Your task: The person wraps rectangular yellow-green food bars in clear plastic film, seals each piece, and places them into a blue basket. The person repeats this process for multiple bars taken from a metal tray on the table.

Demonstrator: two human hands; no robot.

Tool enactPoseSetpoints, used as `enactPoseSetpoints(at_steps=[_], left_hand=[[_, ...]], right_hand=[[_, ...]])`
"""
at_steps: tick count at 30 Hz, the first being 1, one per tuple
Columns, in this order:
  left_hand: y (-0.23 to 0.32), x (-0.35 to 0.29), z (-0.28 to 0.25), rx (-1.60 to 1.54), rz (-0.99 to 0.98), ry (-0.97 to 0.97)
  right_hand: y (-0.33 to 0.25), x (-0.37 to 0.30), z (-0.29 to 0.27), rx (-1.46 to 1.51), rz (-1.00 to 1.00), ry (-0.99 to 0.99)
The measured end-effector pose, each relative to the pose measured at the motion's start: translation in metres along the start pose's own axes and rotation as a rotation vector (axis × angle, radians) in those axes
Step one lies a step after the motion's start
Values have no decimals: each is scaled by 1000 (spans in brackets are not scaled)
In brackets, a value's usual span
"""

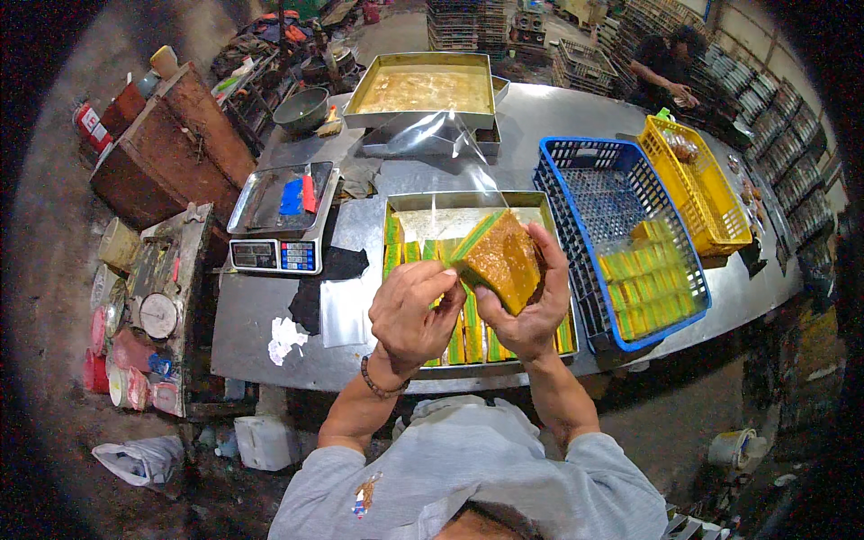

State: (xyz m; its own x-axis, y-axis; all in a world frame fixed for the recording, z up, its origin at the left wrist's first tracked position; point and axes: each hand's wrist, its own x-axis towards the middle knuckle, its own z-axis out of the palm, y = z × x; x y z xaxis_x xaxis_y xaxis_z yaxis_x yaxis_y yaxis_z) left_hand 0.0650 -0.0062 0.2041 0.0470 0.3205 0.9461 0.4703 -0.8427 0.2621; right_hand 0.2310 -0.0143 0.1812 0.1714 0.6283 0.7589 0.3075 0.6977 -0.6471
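Note:
My right hand point(533, 310) grips a wedge-like piece of layered cake point(506, 261), green and yellow at the side with a glossy brown top. My left hand point(409, 310) is closed in a pinch beside it, at the lower end of a clear plastic sheet point(450, 148); the fingertips are partly hidden. The sheet rises behind the cake, catching the light. Below both hands is a shallow metal tray point(531, 200), holding rows of green-and-yellow cake slices point(472, 333). Part of the tray's far side shows its bare bottom.
Right of the tray stands a blue crate point(621, 144) with wrapped slices, then a yellow crate point(693, 189). A digital scale point(277, 220) and clear plastic bags point(344, 310) lie left. Another metal tray point(423, 83) is behind. A person point(670, 76) is at the far right.

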Motion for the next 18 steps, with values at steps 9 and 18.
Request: enactPoseSetpoints(at_steps=[9,18], left_hand=[[-11,0,-10,-14,138,-220],[-26,13,9,-968,-778,-177]], right_hand=[[3,22,4,217,152,-151],[7,20,14,754,361,-187]])
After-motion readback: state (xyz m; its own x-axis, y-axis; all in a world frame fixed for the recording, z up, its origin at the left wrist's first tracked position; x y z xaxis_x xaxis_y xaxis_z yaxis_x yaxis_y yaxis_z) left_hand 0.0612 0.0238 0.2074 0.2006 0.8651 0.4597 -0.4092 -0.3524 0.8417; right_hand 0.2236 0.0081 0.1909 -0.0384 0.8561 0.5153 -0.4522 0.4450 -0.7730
